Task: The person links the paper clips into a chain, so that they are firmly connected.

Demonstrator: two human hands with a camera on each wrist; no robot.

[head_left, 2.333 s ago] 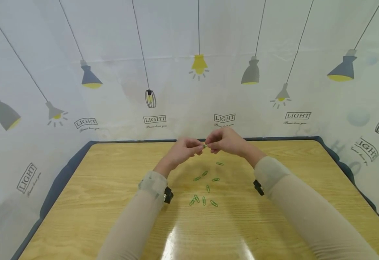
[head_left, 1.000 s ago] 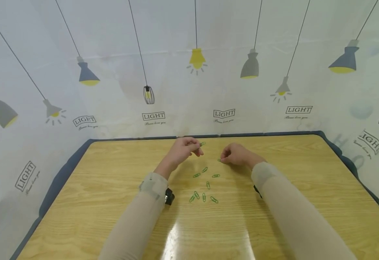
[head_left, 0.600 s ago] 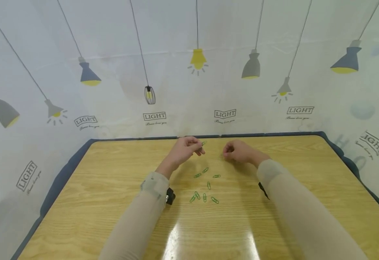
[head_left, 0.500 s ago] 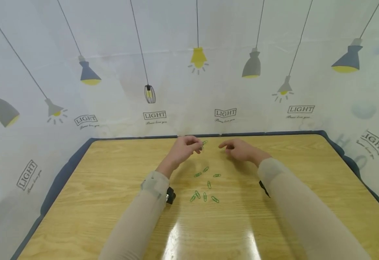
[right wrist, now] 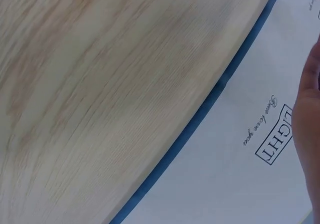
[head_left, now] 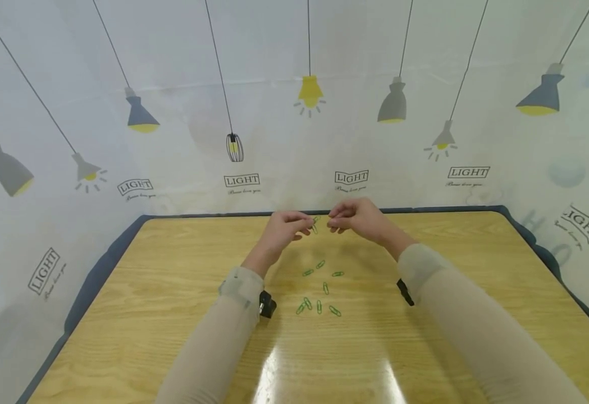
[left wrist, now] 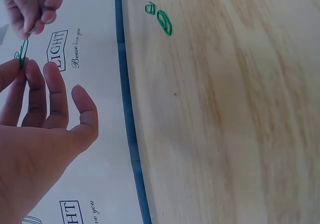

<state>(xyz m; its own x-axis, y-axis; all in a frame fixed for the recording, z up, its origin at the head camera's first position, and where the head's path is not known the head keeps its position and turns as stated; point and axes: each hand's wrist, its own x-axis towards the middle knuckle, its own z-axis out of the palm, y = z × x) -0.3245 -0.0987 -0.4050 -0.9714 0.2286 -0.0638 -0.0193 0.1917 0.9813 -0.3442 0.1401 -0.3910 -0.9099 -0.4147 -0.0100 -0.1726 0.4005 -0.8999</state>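
A white backdrop (head_left: 269,45) printed with hanging lamps and the word LIGHT rises behind a wood-grain counter (head_left: 173,292) with a dark blue edge (head_left: 104,261). A person in beige sleeves (head_left: 203,348) reaches over it, a small black device (head_left: 268,304) at each wrist.

The left hand (head_left: 279,231) pinches thin green paper clips (head_left: 315,226) between thumb and index finger, in the air above the counter's far side. The right hand (head_left: 362,220), just beside it, brings thumb and fingertips together on a sliver of green (left wrist: 31,30).

Eight loose clips (head_left: 325,288), slim rounded loops of green wire, lie scattered nearer the person, four of them grouped closest.

The left wrist view alone reveals the sliver and shows the held clips as an upright narrow loop with another beside it; whether they are linked is unclear. The right wrist view catches just part of the right hand, fingertips out of frame. Only the head view takes in all eight loose clips.
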